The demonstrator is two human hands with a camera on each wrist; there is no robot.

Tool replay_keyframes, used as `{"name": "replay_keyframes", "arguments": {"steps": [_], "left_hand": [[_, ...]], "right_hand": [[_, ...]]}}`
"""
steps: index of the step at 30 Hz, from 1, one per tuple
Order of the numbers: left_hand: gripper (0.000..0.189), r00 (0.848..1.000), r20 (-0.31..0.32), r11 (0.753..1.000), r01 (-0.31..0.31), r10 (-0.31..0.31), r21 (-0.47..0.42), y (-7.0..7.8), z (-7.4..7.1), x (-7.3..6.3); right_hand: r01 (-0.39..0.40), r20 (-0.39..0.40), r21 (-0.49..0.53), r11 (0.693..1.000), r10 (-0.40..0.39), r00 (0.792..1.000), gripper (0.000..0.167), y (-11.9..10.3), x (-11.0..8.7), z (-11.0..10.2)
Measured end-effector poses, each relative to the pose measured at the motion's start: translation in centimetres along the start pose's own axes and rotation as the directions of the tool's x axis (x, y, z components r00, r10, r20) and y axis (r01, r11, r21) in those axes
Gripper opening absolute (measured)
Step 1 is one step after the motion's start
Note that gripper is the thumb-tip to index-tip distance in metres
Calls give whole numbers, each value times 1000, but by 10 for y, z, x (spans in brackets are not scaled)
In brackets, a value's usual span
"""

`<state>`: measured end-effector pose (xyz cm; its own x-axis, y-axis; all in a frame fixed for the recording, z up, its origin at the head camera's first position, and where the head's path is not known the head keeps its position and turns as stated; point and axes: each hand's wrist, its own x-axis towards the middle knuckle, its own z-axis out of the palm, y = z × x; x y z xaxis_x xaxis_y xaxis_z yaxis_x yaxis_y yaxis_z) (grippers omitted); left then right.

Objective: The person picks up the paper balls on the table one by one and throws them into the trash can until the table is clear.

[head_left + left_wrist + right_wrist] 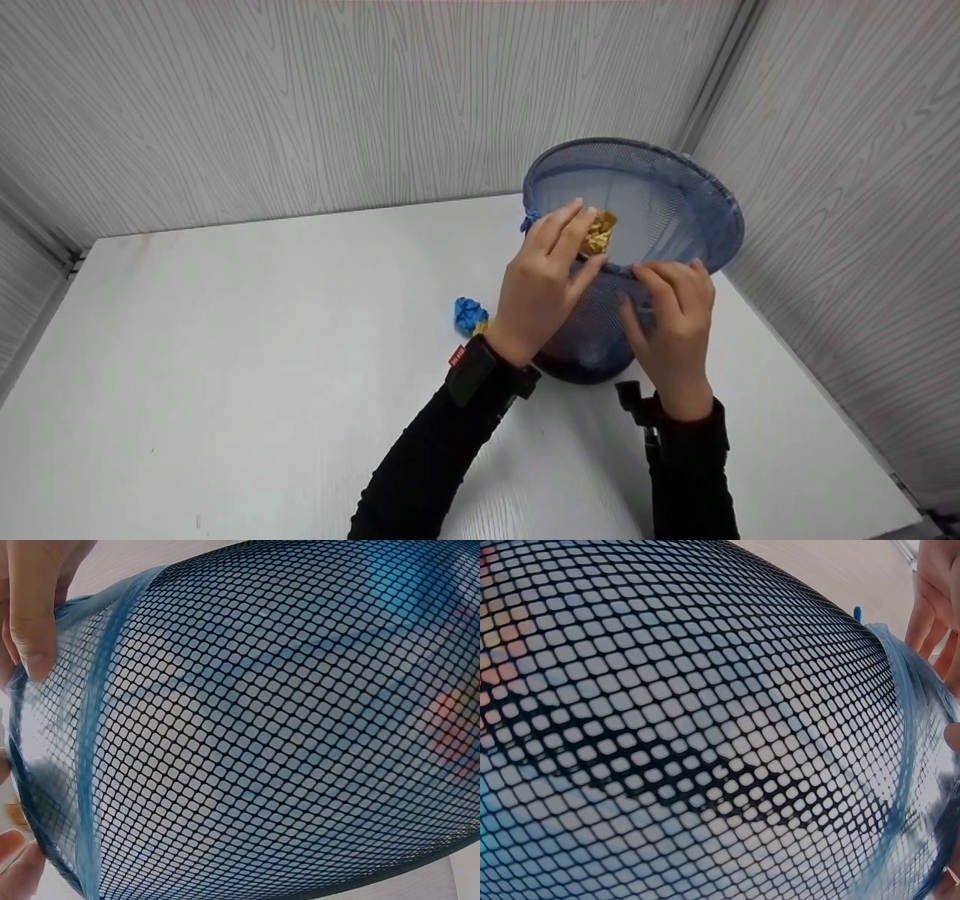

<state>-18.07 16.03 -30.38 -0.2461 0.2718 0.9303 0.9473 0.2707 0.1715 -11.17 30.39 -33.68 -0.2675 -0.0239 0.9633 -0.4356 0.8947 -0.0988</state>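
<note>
A black mesh waste bin lined with a translucent blue bag stands right of the middle of the table. My left hand holds a crumpled gold paper ball at the bin's mouth, just over the near rim. Fingers of my right hand hook over the near rim, its thumb against the outside; the left wrist view shows that thumb on the lined mesh. Blurred blue and reddish patches show through the mesh low in the bin.
On the white table, left of the bin, lies a blue crumpled paper ball with a gold crumpled piece, partly hidden by my left wrist. Grey wood-grain panels enclose the back and sides.
</note>
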Motion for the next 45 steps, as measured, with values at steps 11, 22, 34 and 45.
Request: {"name": "replay_keyframes", "arguments": {"steps": [11, 22, 34, 45], "left_hand": [[32, 991, -127, 999, 24, -30, -48, -7, -8, -33], [36, 987, -24, 985, 162, -160, 65, -23, -15, -77], [40, 941, 193, 946, 232, -277, 226, -39, -10, -114], [39, 767, 422, 872, 379, -484, 310, -60, 3, -135]], "right_hand": [[-9, -36, 15, 1000, 9, 999, 22, 2, -1, 2], [-3, -45, 9, 1000, 3, 999, 20, 1, 1, 3], [-12, -54, 13, 1000, 13, 998, 20, 2, 1, 4], [-4, -47, 11, 1000, 4, 999, 20, 3, -1, 4]]}}
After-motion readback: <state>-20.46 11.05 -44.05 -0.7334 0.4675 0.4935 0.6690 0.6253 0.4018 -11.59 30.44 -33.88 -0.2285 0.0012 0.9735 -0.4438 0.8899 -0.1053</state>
